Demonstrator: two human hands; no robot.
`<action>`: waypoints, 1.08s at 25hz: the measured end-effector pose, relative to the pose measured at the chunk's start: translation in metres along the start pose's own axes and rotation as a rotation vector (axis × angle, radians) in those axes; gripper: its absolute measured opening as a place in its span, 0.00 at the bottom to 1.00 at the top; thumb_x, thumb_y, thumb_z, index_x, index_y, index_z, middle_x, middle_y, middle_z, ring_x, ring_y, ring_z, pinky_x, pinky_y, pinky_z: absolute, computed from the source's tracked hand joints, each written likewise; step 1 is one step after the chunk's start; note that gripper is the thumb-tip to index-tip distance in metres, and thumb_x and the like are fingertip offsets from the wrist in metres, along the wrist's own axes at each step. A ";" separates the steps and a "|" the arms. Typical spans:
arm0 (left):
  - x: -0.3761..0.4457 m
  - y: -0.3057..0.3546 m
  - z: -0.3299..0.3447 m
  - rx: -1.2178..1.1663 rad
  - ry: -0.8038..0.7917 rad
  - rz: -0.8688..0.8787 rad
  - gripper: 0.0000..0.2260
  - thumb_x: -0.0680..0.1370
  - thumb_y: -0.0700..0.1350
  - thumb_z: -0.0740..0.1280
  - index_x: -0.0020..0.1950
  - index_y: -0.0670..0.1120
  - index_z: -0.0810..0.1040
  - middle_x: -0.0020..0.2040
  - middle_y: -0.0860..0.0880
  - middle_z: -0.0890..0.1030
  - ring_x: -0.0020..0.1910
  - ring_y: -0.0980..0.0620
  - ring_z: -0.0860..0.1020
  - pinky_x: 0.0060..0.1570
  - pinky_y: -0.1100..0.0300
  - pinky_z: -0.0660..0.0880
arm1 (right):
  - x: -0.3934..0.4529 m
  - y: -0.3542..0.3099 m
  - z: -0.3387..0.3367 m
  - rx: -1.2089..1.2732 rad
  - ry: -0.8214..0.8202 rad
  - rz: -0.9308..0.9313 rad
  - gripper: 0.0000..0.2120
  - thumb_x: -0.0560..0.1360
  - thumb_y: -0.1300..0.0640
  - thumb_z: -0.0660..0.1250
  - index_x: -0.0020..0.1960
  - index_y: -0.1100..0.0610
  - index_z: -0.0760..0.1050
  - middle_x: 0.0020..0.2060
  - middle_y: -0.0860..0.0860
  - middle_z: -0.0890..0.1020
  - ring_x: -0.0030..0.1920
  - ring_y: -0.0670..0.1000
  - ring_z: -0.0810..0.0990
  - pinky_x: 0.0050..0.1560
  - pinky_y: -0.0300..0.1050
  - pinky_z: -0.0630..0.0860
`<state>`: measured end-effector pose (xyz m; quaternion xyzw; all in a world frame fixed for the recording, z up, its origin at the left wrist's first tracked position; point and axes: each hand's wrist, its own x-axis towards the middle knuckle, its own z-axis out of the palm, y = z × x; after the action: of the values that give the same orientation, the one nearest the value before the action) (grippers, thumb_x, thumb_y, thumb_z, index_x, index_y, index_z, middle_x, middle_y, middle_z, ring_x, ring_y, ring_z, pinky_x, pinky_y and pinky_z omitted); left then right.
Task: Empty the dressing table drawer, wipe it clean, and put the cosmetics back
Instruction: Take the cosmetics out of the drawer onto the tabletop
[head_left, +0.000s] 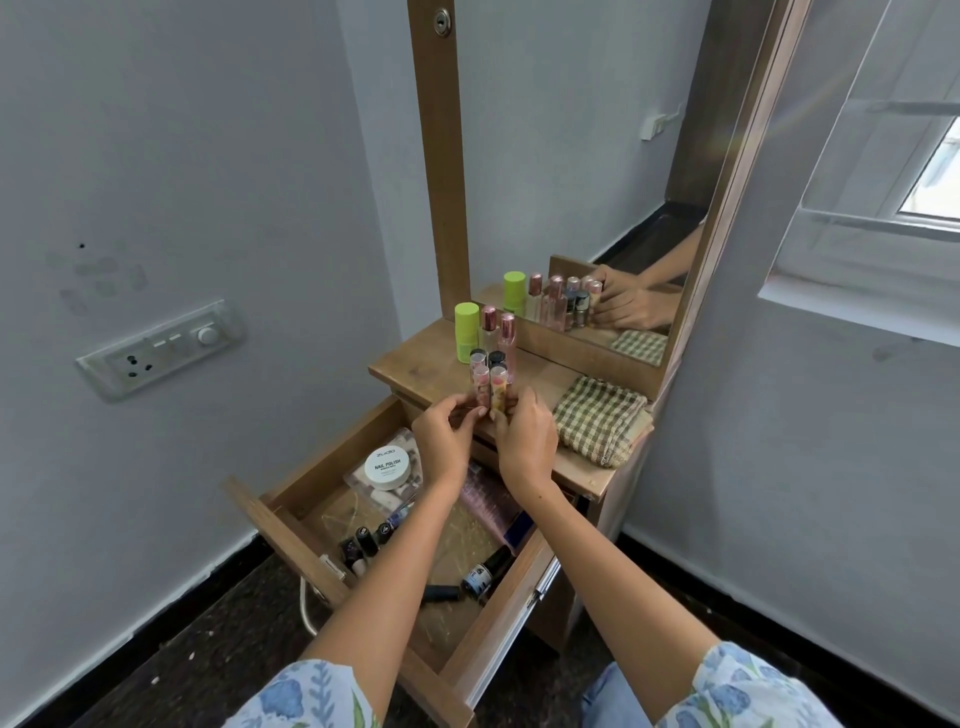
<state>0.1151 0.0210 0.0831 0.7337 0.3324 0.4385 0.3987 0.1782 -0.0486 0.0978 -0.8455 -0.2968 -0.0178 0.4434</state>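
Note:
The wooden drawer (291, 525) of the dressing table stands pulled out below me. Inside lie a white nail polish remover tub (387, 467), several dark nail polish bottles (366, 543), a larger dark bottle (485, 571) and a clear pouch. On the table top (415, 366) stand a lime green stick (466, 332), two pink-capped spray bottles (498, 338) and small black-capped bottles. My left hand (447, 441) and my right hand (524, 441) each pinch a small clear-capped tube (498, 387) at the table's front edge, upright beside the others.
A folded green checked cloth (597, 421) lies on the right of the table top. The mirror (597, 182) behind reflects the bottles and my hands. A switch panel (161, 348) sits on the left wall. A window (930, 171) is at the right.

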 end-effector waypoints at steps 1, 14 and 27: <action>-0.002 0.001 -0.002 0.007 0.002 0.008 0.09 0.71 0.39 0.73 0.51 0.42 0.82 0.45 0.49 0.84 0.44 0.56 0.81 0.49 0.56 0.79 | -0.002 -0.001 -0.002 0.013 -0.009 0.009 0.12 0.74 0.62 0.69 0.55 0.62 0.72 0.51 0.56 0.78 0.50 0.56 0.78 0.46 0.45 0.72; -0.059 -0.021 -0.103 0.776 -0.922 0.057 0.14 0.69 0.45 0.75 0.54 0.50 0.81 0.52 0.53 0.80 0.51 0.56 0.76 0.51 0.64 0.72 | -0.096 0.033 0.012 -0.127 -0.435 -0.245 0.18 0.73 0.62 0.65 0.62 0.53 0.75 0.53 0.51 0.81 0.50 0.53 0.81 0.46 0.48 0.79; -0.079 -0.011 -0.087 1.335 -0.974 0.465 0.05 0.73 0.40 0.68 0.47 0.45 0.82 0.44 0.48 0.81 0.48 0.50 0.76 0.59 0.57 0.62 | -0.102 0.035 0.014 -0.116 -0.289 -0.255 0.14 0.74 0.66 0.62 0.55 0.57 0.80 0.49 0.52 0.82 0.45 0.53 0.81 0.42 0.45 0.78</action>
<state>0.0034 -0.0143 0.0697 0.9706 0.1537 -0.1423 -0.1185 0.1092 -0.1027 0.0338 -0.8190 -0.4605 0.0304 0.3409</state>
